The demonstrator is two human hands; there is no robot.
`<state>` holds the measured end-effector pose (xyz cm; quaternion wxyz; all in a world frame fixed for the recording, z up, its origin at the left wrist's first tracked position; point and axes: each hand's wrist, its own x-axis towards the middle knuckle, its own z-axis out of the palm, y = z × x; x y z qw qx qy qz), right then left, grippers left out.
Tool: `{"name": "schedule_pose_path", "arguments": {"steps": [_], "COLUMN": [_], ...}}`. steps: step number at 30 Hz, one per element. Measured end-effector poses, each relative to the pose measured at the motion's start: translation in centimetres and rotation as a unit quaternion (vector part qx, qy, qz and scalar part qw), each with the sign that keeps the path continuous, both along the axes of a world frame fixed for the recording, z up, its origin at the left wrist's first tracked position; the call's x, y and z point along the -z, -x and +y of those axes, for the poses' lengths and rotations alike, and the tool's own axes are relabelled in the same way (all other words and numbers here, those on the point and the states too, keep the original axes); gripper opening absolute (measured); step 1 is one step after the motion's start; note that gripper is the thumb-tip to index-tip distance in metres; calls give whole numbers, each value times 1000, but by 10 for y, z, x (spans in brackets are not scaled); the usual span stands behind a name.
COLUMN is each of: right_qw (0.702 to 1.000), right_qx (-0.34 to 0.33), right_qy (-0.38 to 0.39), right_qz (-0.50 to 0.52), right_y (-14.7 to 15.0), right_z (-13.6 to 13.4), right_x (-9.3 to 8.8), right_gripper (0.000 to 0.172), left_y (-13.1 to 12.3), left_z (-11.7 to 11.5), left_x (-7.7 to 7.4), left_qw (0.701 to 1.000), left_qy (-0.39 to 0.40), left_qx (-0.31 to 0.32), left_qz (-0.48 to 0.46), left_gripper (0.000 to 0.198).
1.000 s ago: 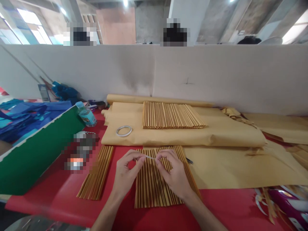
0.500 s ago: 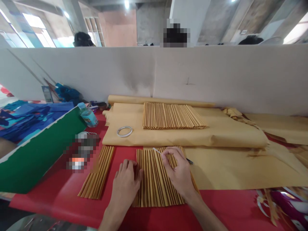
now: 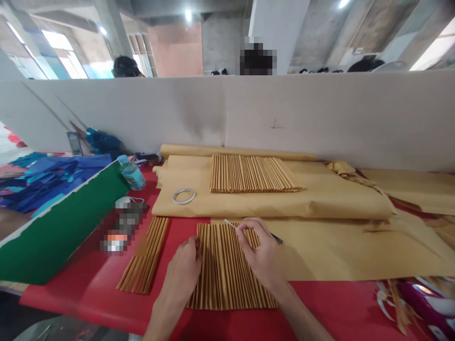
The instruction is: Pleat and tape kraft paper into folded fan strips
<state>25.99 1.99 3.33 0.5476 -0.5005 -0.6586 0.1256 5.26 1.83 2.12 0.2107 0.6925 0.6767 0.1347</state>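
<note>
A pleated sheet of golden-brown paper [image 3: 223, 270] lies on the red table cover in front of me. My left hand [image 3: 183, 272] rests on its left edge, fingers curled and pinching the outermost folds. My right hand [image 3: 258, 253] sits on the upper right part of the pleats, fingers pinched on a thin white strip [image 3: 229, 223] that sticks up to the left. A dark pen-like tool [image 3: 277, 238] pokes out from behind my right hand.
A narrower pleated bundle [image 3: 145, 255] lies to the left, a wider pleated sheet [image 3: 252, 173] on the brown paper rolls [image 3: 337, 199] behind. A tape ring [image 3: 184, 195], a small bottle [image 3: 131, 173], a green board [image 3: 60, 222] and blue paper [image 3: 42, 177] stand left. Shiny purple scraps [image 3: 423, 296] lie at right.
My left hand let go of the white strip, dropped to the pleats' left edge and curled onto the folds. My right hand kept the strip, staying on the upper right of the pleats.
</note>
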Motion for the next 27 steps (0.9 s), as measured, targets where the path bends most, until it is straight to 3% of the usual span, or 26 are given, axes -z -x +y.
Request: {"name": "schedule_pose_path", "arguments": {"steps": [7,12,14,17,21,27], "right_qw": [1000,1000,999,999,998,997], "right_qx": [-12,-25,-32,-40,-52,-66], "right_qy": [2,-2,1,10,24,37], "right_qz": [7,9,6,-1,-3,-1], "right_y": [1,1,1,2,3,4], "right_z": [-2,-3,-3,-3,-3,-5], "right_x": [-5,-5,-6,-6,-6,-6], "right_gripper": [5,6,6,7,7,7], "left_y": [14,20,24,27,27,21], "left_z": [5,11,13,15,17,17], "left_x": [-4,-12,-15,-21,-30,-26], "left_qw": [998,984,976,980,989,972], "left_qy": [-58,-69,-62,-56,-19,13], "left_qx": [-29,0,12,14,32,67], "left_qz": [-12,-165,-208,-189,-146,-226], "left_gripper": [24,15,24,34,10,34]}}
